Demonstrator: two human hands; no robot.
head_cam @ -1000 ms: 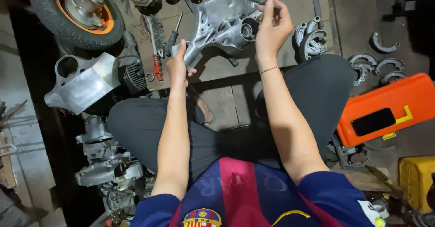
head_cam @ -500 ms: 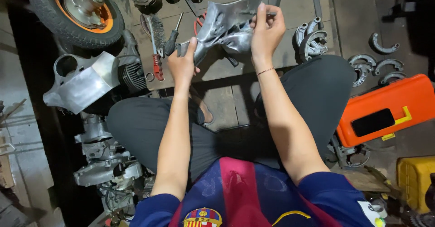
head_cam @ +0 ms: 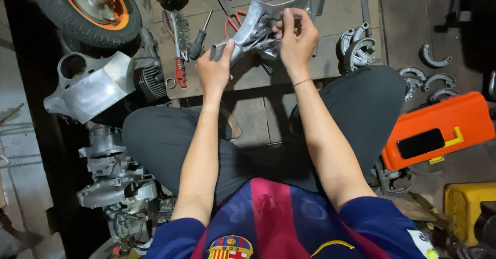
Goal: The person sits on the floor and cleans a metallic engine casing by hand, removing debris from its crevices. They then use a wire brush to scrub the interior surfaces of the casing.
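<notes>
I sit cross-legged on the floor and hold a silver cast-metal engine casing (head_cam: 258,24) up in front of me. My left hand (head_cam: 214,73) grips its lower left end. My right hand (head_cam: 294,39) closes over its right side, fingers curled on the edge. The casing is tilted on edge, its thin rim toward me. Under it on a board lie a screwdriver (head_cam: 199,39), a red-handled wire brush (head_cam: 178,44) and red-handled pliers (head_cam: 232,21).
A small wheel with an orange rim (head_cam: 88,6) stands at top left. A silver cover (head_cam: 88,86) and an engine block (head_cam: 116,179) lie to my left. Brake shoes (head_cam: 356,47) lie to my right, beside an orange tool case (head_cam: 439,132) and a yellow box (head_cam: 465,207).
The casing has turned from its broad face toward me to nearly edge-on. My right hand has come lower and closer around it. My left hand kept its grip.
</notes>
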